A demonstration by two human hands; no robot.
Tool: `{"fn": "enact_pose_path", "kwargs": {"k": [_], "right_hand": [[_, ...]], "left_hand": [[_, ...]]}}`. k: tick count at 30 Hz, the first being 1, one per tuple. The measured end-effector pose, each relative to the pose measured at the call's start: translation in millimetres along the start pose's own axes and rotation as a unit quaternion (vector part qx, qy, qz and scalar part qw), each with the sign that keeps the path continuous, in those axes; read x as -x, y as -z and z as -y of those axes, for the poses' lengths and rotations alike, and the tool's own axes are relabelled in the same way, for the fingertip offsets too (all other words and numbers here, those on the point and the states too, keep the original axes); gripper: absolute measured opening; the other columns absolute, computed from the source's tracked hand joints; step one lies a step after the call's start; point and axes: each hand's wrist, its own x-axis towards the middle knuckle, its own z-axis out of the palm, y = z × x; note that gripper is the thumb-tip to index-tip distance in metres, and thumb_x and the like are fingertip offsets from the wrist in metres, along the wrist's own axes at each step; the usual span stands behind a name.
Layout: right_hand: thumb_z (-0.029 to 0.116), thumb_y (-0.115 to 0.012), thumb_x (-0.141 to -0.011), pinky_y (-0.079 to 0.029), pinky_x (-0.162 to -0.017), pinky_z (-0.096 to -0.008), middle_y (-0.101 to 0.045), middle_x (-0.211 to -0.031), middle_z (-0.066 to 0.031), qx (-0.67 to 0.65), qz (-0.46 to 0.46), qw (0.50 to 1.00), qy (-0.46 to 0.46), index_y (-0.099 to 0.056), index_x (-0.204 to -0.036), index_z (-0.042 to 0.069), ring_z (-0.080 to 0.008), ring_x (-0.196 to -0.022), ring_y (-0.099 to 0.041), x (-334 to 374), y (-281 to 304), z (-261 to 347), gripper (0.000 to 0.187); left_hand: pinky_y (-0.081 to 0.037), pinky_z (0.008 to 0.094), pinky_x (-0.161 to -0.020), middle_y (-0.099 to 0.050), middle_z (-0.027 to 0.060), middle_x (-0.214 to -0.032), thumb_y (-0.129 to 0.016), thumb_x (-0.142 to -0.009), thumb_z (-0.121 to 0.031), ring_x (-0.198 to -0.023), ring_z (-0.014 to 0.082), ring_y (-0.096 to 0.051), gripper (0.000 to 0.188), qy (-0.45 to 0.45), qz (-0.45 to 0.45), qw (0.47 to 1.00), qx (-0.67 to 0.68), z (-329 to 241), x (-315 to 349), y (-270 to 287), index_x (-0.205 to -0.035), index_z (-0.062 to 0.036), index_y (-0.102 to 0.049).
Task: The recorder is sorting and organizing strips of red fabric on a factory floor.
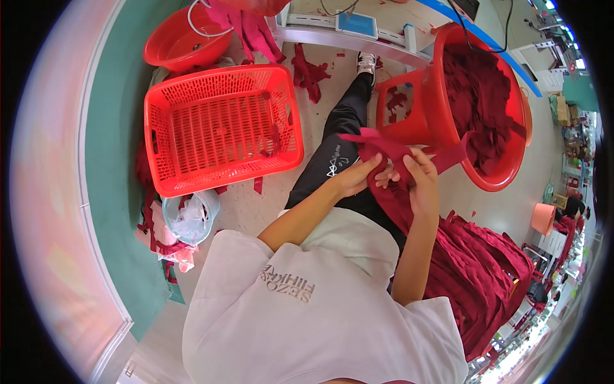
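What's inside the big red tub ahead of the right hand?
The tub holds a loose heap of dark red cloth pieces. Only the top ones show; they cover the tub's bottom and whatever lies beneath them.

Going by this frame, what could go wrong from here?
The red cloth held by the left hand and right hand hangs down toward the similarly coloured cloth pile, so it might tangle or get mixed in. Loose scraps lie on the floor near the shoe and could slip underfoot.
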Motion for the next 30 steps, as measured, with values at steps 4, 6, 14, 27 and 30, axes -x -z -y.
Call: {"fn": "enact_pose_path", "kwargs": {"k": [4, 6, 14, 27, 30], "right_hand": [[0.013, -0.053, -0.097, -0.050, -0.071, -0.0246, -0.069, -0.087, -0.0119, 0.045, -0.031, 0.996, -0.064, -0.060, -0.096, -0.001, -0.0140, -0.070, -0.063, 16, 15, -28, 0.016], [0.014, -0.054, -0.097, -0.048, -0.068, -0.0233, -0.069, -0.087, -0.0083, 0.060, -0.072, 0.991, -0.095, -0.060, -0.093, 0.000, -0.0114, -0.068, -0.062, 24, 20, -44, 0.015], [0.017, -0.056, -0.098, -0.044, -0.062, -0.0203, -0.064, -0.078, -0.0012, 0.106, -0.074, 0.985, -0.118, -0.060, -0.090, 0.004, -0.0075, -0.066, -0.060, 36, 26, -65, 0.016], [0.018, -0.056, -0.098, -0.042, -0.059, -0.0200, -0.062, -0.075, 0.0005, 0.089, -0.087, 0.988, -0.094, -0.059, -0.088, 0.004, -0.0060, -0.066, -0.059, 37, 24, -60, 0.018], [0.019, -0.060, -0.095, -0.043, -0.061, -0.0217, -0.062, -0.075, -0.0004, 0.126, -0.061, 0.986, -0.094, -0.059, -0.089, 0.003, -0.0064, -0.067, -0.059, 38, 25, -61, 0.017]], "left_hand": [[-0.044, 0.0278, -0.069, -0.051, -0.0001, -0.075, -0.051, -0.098, -0.044, -0.070, 0.0122, -0.051, 0.038, 0.004, -0.049, 0.997, 0.055, 0, -2, 6, -0.110, -0.0084, -0.055], [-0.044, 0.0276, -0.068, -0.053, 0.0002, -0.076, -0.052, -0.097, -0.041, -0.071, 0.0118, -0.053, 0.035, 0.004, -0.096, 0.995, 0.038, -6, -2, -5, -0.108, -0.0086, -0.056], [-0.044, 0.0269, -0.068, -0.053, -0.0004, -0.078, -0.057, -0.095, -0.031, -0.075, 0.0103, -0.055, 0.024, -0.006, -0.180, 0.982, 0.052, 2, -10, 2, -0.097, -0.0078, -0.060], [-0.045, 0.0276, -0.073, -0.055, 0.0011, -0.082, -0.058, -0.094, -0.030, -0.081, 0.0124, -0.056, 0.024, 0.003, -0.224, 0.974, -0.004, 2, -11, -13, -0.095, -0.0069, -0.061], [-0.045, 0.0286, -0.077, -0.058, 0.0030, -0.085, -0.054, -0.096, -0.034, -0.084, 0.0141, -0.057, 0.029, 0.002, -0.206, 0.978, 0.039, 6, -10, -1, -0.090, -0.0071, -0.060]]}}
